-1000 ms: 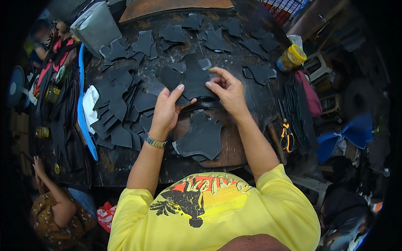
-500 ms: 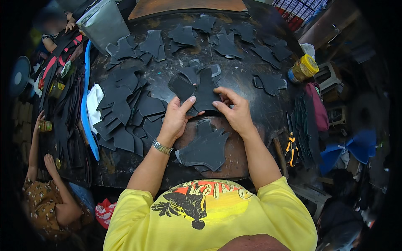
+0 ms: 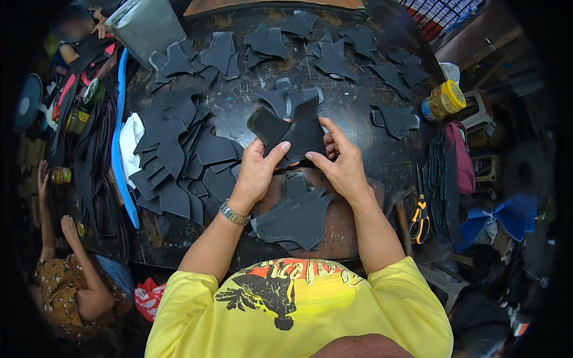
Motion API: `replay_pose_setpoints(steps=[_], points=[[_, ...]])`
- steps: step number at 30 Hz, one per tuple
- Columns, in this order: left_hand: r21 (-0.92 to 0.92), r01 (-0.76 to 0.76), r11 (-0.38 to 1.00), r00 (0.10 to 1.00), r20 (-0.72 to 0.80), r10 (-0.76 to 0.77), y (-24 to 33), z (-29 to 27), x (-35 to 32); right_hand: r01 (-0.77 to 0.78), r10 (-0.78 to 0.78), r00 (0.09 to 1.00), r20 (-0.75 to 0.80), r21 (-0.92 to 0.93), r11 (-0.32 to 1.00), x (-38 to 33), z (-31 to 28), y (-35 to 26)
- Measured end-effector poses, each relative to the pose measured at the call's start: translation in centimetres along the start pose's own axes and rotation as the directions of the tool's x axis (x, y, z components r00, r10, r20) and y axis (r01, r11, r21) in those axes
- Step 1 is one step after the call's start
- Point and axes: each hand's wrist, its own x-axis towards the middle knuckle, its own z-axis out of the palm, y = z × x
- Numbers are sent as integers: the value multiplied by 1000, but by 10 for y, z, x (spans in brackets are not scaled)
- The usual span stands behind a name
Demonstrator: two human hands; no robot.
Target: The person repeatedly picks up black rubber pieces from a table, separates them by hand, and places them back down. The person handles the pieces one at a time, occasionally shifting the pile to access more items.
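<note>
Between my two hands is a black cut-out piece [image 3: 304, 128] of sheet material, curved and forked in outline, raised over the dark table. My left hand [image 3: 258, 170] grips its left part, the thumb lying on top. My right hand [image 3: 341, 158] pinches its right edge between thumb and fingers. Just beyond it lie a few similar pieces [image 3: 276, 100]. Nearer to me, a small stack of black cut pieces [image 3: 292, 221] rests on a brown board [image 3: 343, 230]. To the left spreads a big heap of black pieces [image 3: 170, 134].
Small piles of black pieces [image 3: 218, 51] line the far side. At right are orange-handled scissors [image 3: 420, 218], a yellow-lidded jar [image 3: 443, 100] and a hammer-like wooden handle [image 3: 401, 221]. A blue strip [image 3: 119, 119] and a grey bin [image 3: 146, 30] stand left. Another person's arms [image 3: 83, 250] reach in at lower left.
The black piece is now lifted and tilted more upright in my hands. My right fingers have moved from its face to around its right edge. The view has shifted slightly.
</note>
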Motion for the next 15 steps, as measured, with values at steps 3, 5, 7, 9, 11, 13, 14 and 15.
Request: replay_pose_setpoints(steps=[3,5,7,9,11,13,14,15], points=[[5,-12,1000,1000,-20,12,-1,0,0,55,-54,998,-28,10,998,1,1,1],[0,5,1000,1000,-25,-5,-1,0,-1,99,-99,994,-48,-4,995,1,2,1],[14,8,1000,1000,-24,-8,-1,1,-1,119,-120,991,-56,-24,993,0,1,0],[46,2,999,1000,-21,-1,0,1,-1,163,-167,983,-74,-49,985,1,0,0],[45,-6,999,1000,-16,7,0,2,-2,176,-179,980,-88,-42,984,1,0,0],[40,-13,999,1000,-11,13,0,2,-2,170,-170,980,-105,-11,985,1,1,1],[35,-11,999,1000,-9,11,0,2,-1,174,-174,979,-108,-13,985,2,1,1],[31,-7,999,1000,-10,8,1,3,-1,174,-175,978,-111,-17,985,3,1,1]])
